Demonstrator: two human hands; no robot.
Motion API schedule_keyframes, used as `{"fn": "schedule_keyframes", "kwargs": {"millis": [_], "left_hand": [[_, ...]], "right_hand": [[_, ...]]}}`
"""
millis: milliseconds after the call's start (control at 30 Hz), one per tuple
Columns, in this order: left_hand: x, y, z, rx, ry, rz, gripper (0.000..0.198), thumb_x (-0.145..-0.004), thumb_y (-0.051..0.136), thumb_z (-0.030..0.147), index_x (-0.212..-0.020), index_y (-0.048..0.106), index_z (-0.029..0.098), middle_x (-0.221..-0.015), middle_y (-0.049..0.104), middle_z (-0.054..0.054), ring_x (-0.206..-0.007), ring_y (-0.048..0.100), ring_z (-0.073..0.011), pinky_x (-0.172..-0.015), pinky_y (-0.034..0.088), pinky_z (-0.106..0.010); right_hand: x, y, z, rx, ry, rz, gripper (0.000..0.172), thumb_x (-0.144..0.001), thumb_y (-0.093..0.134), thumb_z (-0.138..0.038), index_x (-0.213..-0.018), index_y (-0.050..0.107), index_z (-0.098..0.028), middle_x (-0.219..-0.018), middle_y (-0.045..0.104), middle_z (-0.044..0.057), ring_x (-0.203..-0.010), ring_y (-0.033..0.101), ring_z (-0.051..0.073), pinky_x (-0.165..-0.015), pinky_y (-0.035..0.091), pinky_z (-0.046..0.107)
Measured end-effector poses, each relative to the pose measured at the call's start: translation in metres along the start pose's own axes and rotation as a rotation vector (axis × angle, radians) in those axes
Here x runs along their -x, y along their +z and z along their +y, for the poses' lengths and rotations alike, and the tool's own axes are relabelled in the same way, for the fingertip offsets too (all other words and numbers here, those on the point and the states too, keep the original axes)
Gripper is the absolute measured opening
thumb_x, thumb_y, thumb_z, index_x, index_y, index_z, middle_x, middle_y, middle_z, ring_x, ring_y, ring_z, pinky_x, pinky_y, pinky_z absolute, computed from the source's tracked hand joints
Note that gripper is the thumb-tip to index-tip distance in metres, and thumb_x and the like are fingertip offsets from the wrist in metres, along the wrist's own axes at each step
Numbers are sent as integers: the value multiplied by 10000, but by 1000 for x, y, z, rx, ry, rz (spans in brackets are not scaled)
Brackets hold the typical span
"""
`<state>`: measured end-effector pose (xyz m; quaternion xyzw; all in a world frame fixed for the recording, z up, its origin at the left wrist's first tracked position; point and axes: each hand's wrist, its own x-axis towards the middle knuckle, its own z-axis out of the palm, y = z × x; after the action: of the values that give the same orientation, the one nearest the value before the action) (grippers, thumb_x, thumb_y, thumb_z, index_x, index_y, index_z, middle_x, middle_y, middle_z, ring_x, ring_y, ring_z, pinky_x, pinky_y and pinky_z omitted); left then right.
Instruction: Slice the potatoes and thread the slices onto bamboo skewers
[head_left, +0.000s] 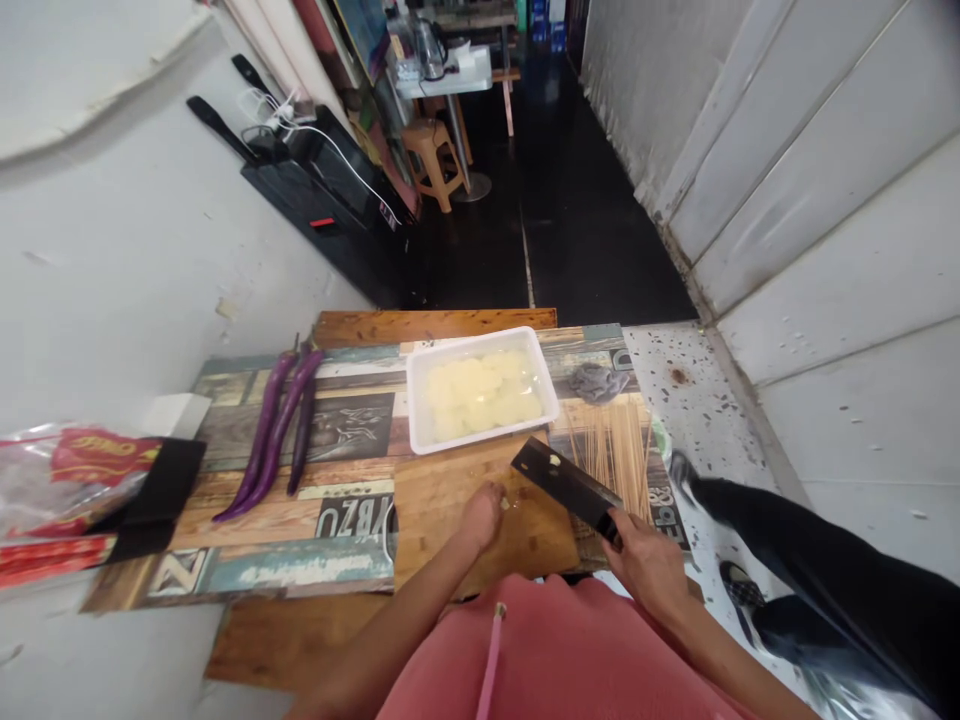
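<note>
A: Hands?
B: Right hand [641, 550]: fingers closed round the handle of a cleaver [566, 485]. Left hand [482, 515]: fingers curled in, low over the middle of the cutting board [424, 500], next to a pale fragment [505, 503]. Cannot tell if anything is pinched.

A: Cleaver position?
B: Across the board's right edge. Front end near the far right corner, handle beyond that edge. Contact with the board not resolvable.

A: Handling notes for the blade work?
B: My judgement: bring the whole blade inside the board's right edge before any stroke, fingertips tucked, knuckles towards the steel. Clear the pale scrap [554, 460] off the blade's face with a tap or a push away from the edge, never along it. Mind the near rim of the white plastic tub [486, 437], at the board's far edge, just beside the blade's front end.

A: Orientation?
B: Long axis diagonal. Handle to the near right, front end pointing far left, towards the tub. A broad face shows upward; which long side is sharpened, cannot tell.
</note>
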<state>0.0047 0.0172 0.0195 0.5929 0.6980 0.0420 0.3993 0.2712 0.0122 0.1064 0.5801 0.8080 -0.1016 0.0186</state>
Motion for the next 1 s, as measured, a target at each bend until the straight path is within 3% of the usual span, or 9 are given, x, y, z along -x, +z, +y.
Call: {"fn": "schedule_keyframes", "kwargs": {"millis": [200,333,500,600,667,800,867,933,1000], "left_hand": [[4,7,4,-183,56,7,205,-757,402,82,-848,576,143,-879,577,-119,-808,551,-236,-702,394,-323],[9,3,8,-130,92,-13,213,-737,424,94,-832,602,162,-793,615,-91,-757,566,-221,-689,401,-314],[-3,-43,19,130,167,142,159,-732,464,156,-752,621,175,-773,637,-34,-747,575,-164,-709,414,-265],[-23,-82,23,393,50,325,181,-764,477,260,-768,630,165,-674,627,-25,-662,582,-161,-670,439,-270],[-34,-101,23,498,-1,414,242,-778,471,262,-932,626,158,-714,641,-36,-694,601,-176,-711,453,-292],[-32,-99,22,418,17,528,346,-771,495,230,-1106,569,183,-949,635,-78,-960,560,-234,-904,391,-356],[-22,-78,23,268,130,398,257,-794,482,266,-1010,607,206,-1024,610,-85,-1048,501,-249,-962,335,-371],[-11,-50,25,45,282,75,200,-810,465,278,-916,624,218,-982,609,-88,-1006,507,-251,-942,336,-380],[-4,-22,27,-126,397,-79,214,-805,456,220,-951,612,207,-1026,583,-110,-1013,489,-269,-909,341,-385]], "right_hand": [[-3,-4,-2,-15,-1,-22,159,-801,493,-287,-919,550,-198,-725,638,17,-622,604,165,-516,295,249],[-4,-5,-2,3,-2,-13,160,-796,510,-287,-921,550,-196,-725,642,18,-607,609,169,-503,305,250],[-6,-4,5,11,-5,58,206,-786,523,-266,-973,550,-185,-765,656,32,-634,624,173,-506,334,243],[-10,-6,9,15,31,55,226,-793,515,-293,-989,550,-186,-743,651,22,-607,624,174,-481,322,242],[-12,-7,10,18,62,46,231,-798,506,-314,-987,554,-191,-744,652,20,-568,616,168,-463,308,243],[-15,-8,10,46,92,56,244,-793,503,-336,-984,562,-195,-753,656,28,-541,605,165,-445,280,244],[-15,-8,10,58,98,62,245,-791,506,-345,-980,562,-199,-738,656,27,-547,604,165,-443,267,242],[-15,-8,11,62,109,62,231,-791,511,-346,-967,561,-206,-726,656,22,-551,603,161,-443,255,239],[-15,-8,13,61,120,57,218,-793,513,-344,-960,558,-210,-725,655,20,-552,604,159,-444,251,237]]}}
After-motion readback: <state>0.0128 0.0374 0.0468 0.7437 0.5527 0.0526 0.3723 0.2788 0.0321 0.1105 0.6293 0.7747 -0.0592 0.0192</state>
